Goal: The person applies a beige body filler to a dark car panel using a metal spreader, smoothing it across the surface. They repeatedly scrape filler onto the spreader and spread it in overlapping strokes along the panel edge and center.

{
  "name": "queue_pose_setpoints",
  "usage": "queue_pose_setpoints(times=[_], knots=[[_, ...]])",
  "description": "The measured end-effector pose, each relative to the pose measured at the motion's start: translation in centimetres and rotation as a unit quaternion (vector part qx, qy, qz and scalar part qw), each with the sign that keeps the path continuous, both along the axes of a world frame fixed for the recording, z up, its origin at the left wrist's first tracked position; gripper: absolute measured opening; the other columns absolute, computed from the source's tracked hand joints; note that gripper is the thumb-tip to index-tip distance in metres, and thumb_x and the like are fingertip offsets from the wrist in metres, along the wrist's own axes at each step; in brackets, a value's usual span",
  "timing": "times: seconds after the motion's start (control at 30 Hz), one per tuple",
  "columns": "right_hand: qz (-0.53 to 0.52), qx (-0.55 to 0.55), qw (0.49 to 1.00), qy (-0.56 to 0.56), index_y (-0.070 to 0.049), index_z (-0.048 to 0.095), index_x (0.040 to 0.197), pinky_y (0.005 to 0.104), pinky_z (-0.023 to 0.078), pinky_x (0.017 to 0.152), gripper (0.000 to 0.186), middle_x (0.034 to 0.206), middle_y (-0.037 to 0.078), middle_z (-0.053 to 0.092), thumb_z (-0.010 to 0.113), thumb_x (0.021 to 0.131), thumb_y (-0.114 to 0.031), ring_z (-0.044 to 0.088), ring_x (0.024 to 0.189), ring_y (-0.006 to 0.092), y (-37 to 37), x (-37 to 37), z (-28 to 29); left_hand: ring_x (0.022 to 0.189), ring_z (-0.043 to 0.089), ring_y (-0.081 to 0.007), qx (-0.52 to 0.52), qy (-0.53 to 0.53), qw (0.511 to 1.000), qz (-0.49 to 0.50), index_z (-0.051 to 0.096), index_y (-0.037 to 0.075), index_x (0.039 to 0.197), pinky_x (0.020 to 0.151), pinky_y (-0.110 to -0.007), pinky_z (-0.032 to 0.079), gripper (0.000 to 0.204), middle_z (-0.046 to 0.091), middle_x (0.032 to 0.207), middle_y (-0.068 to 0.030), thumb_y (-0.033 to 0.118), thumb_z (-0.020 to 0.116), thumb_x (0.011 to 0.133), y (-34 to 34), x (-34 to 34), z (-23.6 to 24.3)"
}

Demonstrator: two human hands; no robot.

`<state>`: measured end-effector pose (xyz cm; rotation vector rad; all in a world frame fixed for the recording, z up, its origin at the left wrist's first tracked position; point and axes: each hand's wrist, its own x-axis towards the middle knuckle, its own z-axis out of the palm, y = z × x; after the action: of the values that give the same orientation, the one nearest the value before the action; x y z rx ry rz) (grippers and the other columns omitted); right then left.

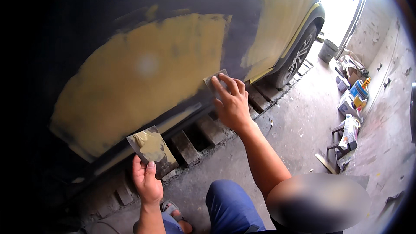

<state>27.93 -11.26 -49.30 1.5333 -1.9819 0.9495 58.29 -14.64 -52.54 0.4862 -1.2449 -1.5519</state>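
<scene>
My left hand (148, 185) grips a flat rectangular plate (162, 165) by its lower edge, thumb on top and fingers underneath. A mound of yellow putty (147, 142) lies on the plate. Fingers bent over its face, my right hand (234, 104) holds a small thin spreader (209, 81) against the lower car body. The spreader is at the lower right edge of a wide yellow filler patch (143, 82) on the dark car panel (242, 30). More yellow filler (279, 21) covers the panel farther right.
A car wheel (299, 56) stands at the right on the slatted floor strip (212, 129). Along the right wall are a dark bucket (328, 51), a blue can (359, 89), boxes (348, 104) and a small dark stool (342, 145). My knee (229, 199) is below my hands.
</scene>
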Motion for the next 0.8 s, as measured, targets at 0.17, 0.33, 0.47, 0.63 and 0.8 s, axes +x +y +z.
queue_pose_setpoints(times=[0.17, 0.33, 0.47, 0.63, 0.8], knots=[[-0.007, -0.002, 1.000, -0.006, -0.019, 0.052, 0.138, 0.0485, 0.041, 0.094, 0.065, 0.143, 0.006, 0.045, 0.071, 0.076, -0.014, 0.042, 0.124, 0.0344, 0.6, 0.3, -2.2, 0.119, 0.054, -0.0185, 0.027, 0.028, 0.999, -0.012, 0.046, -0.001, 0.136, 0.106, -0.033, 0.038, 0.041, 0.058, 0.129, -0.0108, 0.002, 0.051, 0.095, 0.4, -0.6, 0.5], [-0.004, 0.030, 0.999, -0.032, -0.017, 0.053, 0.136, 0.0491, 0.042, 0.095, 0.063, 0.140, 0.009, 0.047, 0.072, 0.076, -0.012, 0.043, 0.124, 0.0362, 2.0, 1.3, -1.7, 0.119, 0.054, -0.0194, 0.042, 0.042, 0.998, -0.022, 0.047, 0.001, 0.135, 0.106, -0.034, 0.040, 0.040, 0.058, 0.130, -0.0101, 0.002, 0.051, 0.095, 0.4, -0.5, 0.3], [0.204, -0.067, 0.969, -0.123, -0.013, 0.056, 0.135, 0.0479, 0.041, 0.101, 0.060, 0.137, 0.015, 0.049, 0.073, 0.078, -0.012, 0.046, 0.123, 0.0384, 4.9, 4.9, 0.7, 0.118, 0.054, -0.0194, 0.110, 0.087, 0.989, -0.036, 0.049, 0.002, 0.134, 0.106, -0.035, 0.039, 0.039, 0.058, 0.130, -0.0097, 0.003, 0.054, 0.095, 1.1, -0.5, 1.2], [0.507, 0.005, 0.804, -0.312, -0.008, 0.061, 0.132, 0.0453, 0.042, 0.103, 0.058, 0.137, 0.019, 0.050, 0.078, 0.077, -0.008, 0.049, 0.126, 0.0363, 7.8, 10.0, -1.8, 0.120, 0.055, -0.0223, 0.152, 0.128, 0.977, -0.072, 0.048, 0.008, 0.136, 0.106, -0.039, 0.041, 0.042, 0.057, 0.132, -0.0080, 0.007, 0.056, 0.096, 2.7, -1.8, 2.0], [0.320, 0.022, 0.946, -0.043, -0.012, 0.060, 0.131, 0.0501, 0.039, 0.102, 0.057, 0.135, 0.016, 0.051, 0.074, 0.076, -0.014, 0.047, 0.121, 0.0382, 6.2, 6.5, -2.9, 0.121, 0.055, -0.0214, 0.105, 0.137, 0.983, -0.059, 0.049, 0.009, 0.137, 0.106, -0.038, 0.042, 0.042, 0.057, 0.132, -0.0053, 0.006, 0.055, 0.095, 2.0, -0.7, 2.1]])
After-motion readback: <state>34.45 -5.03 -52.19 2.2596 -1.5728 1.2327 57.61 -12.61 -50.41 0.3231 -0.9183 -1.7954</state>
